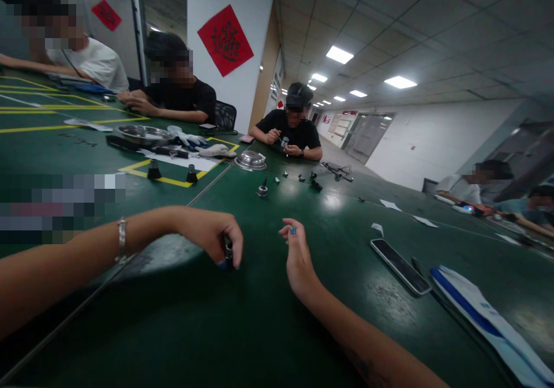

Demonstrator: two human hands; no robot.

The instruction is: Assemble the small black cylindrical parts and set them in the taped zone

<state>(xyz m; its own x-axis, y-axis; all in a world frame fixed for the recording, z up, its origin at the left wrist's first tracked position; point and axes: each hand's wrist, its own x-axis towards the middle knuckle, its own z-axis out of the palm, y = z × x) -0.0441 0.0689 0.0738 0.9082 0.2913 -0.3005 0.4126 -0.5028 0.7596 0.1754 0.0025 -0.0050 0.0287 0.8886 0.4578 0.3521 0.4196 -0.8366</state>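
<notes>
My left hand (216, 235) is bent down over the green table, its thumb and fingers closed round a small dark piece with a shiny metal part (229, 250). Most of that piece is hidden by the fingers. To the right, my right hand (298, 258) is held edge-on with loosely curved fingers apart, and nothing shows in it. Beyond both hands a small round metal part with a dark stem (262, 189) stands on the table. Several small metal and black parts (302, 178) lie to its right.
Two black cone-shaped parts (153, 170) stand at the left by yellow tape. Behind them are a steel dish (145, 134), gloves (216, 150) and an upturned metal bowl (251, 160). A phone (400, 265) and a white-blue packet (489, 319) lie right. Other people sit around the table.
</notes>
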